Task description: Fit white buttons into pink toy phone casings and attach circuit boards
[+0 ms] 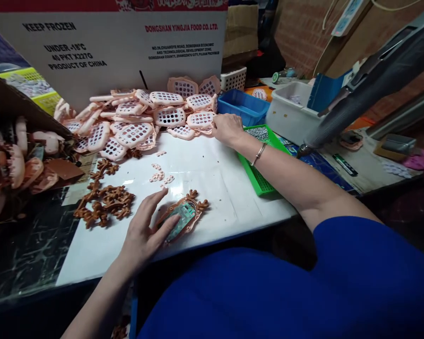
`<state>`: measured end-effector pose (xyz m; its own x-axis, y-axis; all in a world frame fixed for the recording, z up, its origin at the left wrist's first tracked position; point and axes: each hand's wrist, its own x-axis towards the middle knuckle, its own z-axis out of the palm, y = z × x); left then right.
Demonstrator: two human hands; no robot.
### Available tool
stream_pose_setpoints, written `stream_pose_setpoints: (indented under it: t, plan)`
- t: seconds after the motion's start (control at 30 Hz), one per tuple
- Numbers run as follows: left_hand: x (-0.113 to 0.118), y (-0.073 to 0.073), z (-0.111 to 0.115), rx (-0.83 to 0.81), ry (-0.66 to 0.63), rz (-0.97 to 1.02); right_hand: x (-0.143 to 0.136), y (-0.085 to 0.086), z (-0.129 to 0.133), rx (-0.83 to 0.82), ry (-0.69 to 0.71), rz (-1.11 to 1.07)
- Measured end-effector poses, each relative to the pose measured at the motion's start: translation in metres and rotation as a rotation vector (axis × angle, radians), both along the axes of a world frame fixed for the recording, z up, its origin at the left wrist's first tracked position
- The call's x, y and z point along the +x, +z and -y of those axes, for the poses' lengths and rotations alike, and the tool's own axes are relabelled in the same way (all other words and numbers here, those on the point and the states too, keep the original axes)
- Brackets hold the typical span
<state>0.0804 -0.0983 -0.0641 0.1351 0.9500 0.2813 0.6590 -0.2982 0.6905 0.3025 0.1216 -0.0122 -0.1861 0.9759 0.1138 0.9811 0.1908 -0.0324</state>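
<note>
On the white work surface (229,188), a small casing with a green circuit board (185,214) and brown antler-shaped parts (198,200) lies face up. My left hand (143,230) holds its left side, thumb across the board and index finger extended past the edge; the other fingers are mostly hidden. At the right end of a heap of pink perforated covers (134,135), my right hand (229,129) has its fingers bent and closed on the edge of one cover (200,119). Small pale pieces (158,175) are scattered between the casing and the heap.
Brown antler-shaped parts (106,205) are piled at left, near a box of pink parts (17,160). A green tray (257,176) holds small metallic bits under my right forearm. Behind it stand a blue bin (243,106) and a grey tub (291,115). A large carton (127,52) backs the heap.
</note>
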Motion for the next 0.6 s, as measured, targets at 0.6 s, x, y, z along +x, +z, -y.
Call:
stream_pose_setpoints:
  t: [0.6]
  plan:
    - [0.064, 0.055, -0.035, -0.655, 0.388, 1.633, -0.017, -0.019, 0.139, 0.746, 1.167, -0.193]
